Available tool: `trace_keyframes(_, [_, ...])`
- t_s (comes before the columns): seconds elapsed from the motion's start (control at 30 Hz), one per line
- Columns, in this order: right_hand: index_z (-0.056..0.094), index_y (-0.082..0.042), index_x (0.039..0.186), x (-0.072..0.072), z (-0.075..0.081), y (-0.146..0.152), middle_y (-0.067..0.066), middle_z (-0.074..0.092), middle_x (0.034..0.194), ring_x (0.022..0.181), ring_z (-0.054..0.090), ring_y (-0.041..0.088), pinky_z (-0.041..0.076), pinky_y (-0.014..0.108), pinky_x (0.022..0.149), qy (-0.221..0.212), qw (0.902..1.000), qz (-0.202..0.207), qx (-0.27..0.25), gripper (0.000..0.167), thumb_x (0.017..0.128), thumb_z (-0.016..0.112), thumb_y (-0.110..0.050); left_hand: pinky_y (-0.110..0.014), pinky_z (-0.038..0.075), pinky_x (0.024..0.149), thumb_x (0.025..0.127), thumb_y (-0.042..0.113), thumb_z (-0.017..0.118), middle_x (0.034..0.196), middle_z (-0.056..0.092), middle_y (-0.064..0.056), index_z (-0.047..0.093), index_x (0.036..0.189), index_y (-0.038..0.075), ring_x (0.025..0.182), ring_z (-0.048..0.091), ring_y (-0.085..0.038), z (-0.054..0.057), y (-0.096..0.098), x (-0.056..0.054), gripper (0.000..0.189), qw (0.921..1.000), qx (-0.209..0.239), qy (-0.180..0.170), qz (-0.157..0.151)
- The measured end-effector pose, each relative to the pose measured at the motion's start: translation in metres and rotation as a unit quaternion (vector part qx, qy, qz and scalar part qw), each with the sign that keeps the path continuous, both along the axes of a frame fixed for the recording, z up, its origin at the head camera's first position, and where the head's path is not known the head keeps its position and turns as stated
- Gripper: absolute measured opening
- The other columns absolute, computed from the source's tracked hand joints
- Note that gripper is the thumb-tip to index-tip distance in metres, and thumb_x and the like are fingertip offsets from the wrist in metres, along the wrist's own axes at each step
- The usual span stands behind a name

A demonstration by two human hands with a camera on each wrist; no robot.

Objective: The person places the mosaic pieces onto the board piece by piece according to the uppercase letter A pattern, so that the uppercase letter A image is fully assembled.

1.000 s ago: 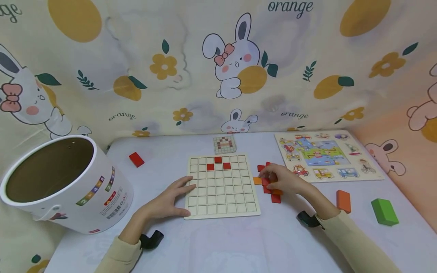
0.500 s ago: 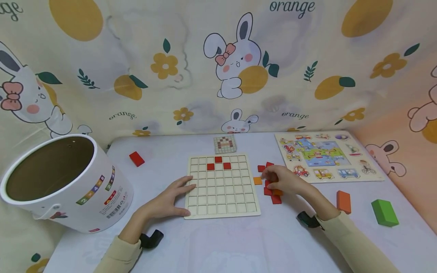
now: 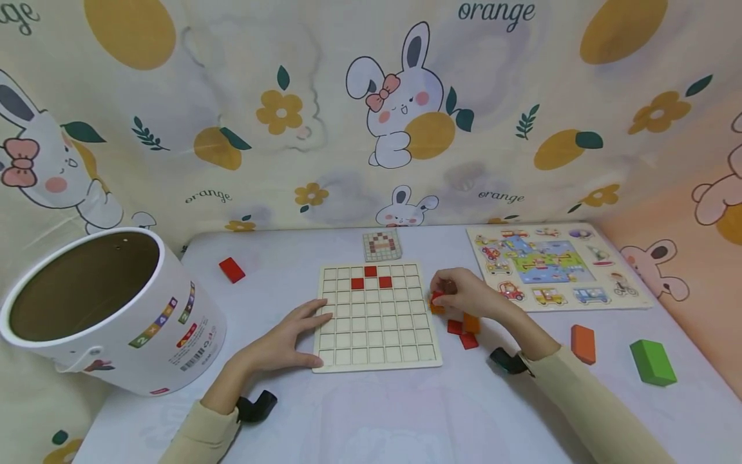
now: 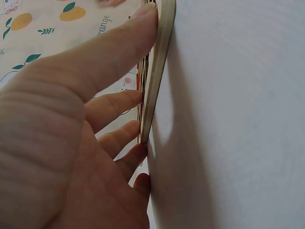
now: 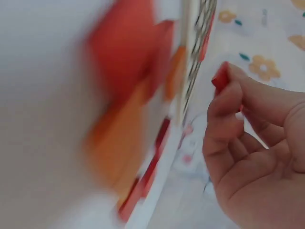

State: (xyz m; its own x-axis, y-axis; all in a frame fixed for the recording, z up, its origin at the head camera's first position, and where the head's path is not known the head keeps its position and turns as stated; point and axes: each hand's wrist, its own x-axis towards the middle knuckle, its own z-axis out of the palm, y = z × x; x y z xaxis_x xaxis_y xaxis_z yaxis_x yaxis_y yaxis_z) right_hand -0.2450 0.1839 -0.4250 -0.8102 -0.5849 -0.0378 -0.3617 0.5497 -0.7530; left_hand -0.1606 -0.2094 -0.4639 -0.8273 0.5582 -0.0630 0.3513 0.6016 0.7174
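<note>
The tiles [image 3: 469, 341] are red and orange, the gridded board [image 3: 376, 322] cream.

Clad in lt. beige L sleeve [image 3: 199, 438] & R sleeve [image 3: 588, 406], long, plain, approx. same cut both sides. Lightly creased, esp. near L cuff [image 3: 219, 420]. Ending short of bare L hand [image 3: 290, 340] & bare R hand [image 3: 472, 295]. Fitted near sleeve ends w/ blk L wrist unit [image 3: 257, 407] & blk R wrist unit [image 3: 507, 361]: compact, dark overall. Too small to make out surface detail.
</note>
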Motion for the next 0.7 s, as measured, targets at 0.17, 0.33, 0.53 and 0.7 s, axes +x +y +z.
trace_keyframes(0.17, [0.064,0.003,0.101,-0.020,0.005,-0.050,0.010,0.061,0.090,0.070,0.062,0.023,0.054,0.031,0.063,-0.032,0.9974,0.045,-0.047,0.009,0.093,0.064,0.006,-0.063,0.021,0.114,0.079,0.036,0.084,0.164,0.018,-0.012,0.044,0.150,0.007,0.150,0.013,-0.038,0.000,0.000,0.000,0.088,1.0000,0.000,0.006,-0.003])
trace_keyframes(0.33, [0.063,0.008,0.106,-0.035,0.005,-0.107,0.015,0.061,0.088,0.070,0.068,0.031,0.058,0.039,0.065,-0.050,0.9934,0.083,-0.061,0.012,0.094,0.060,0.008,-0.063,0.022,0.113,0.079,0.036,0.084,0.164,0.018,-0.012,0.043,0.151,0.007,0.149,0.013,-0.038,0.000,0.000,-0.001,0.088,1.0000,-0.003,0.005,-0.004])
trace_keyframes(0.53, [0.069,0.003,0.099,-0.040,0.001,-0.151,0.010,0.064,0.083,0.069,0.066,0.022,0.057,0.030,0.065,-0.029,0.9927,0.116,-0.012,0.010,0.093,0.063,0.007,-0.063,0.021,0.113,0.079,0.038,0.084,0.164,0.020,-0.012,0.044,0.150,0.007,0.149,0.014,-0.038,0.000,-0.001,-0.001,0.088,0.9999,-0.003,0.010,-0.008])
trace_keyframes(0.7, [0.070,0.000,0.097,-0.038,-0.002,-0.166,0.006,0.062,0.082,0.072,0.059,0.017,0.051,0.025,0.066,-0.011,0.9927,0.119,0.019,0.010,0.090,0.066,0.007,-0.064,0.023,0.112,0.077,0.039,0.085,0.162,0.025,-0.011,0.049,0.147,0.009,0.148,0.019,-0.038,-0.001,-0.001,-0.002,0.085,0.9997,-0.002,0.024,0.000])
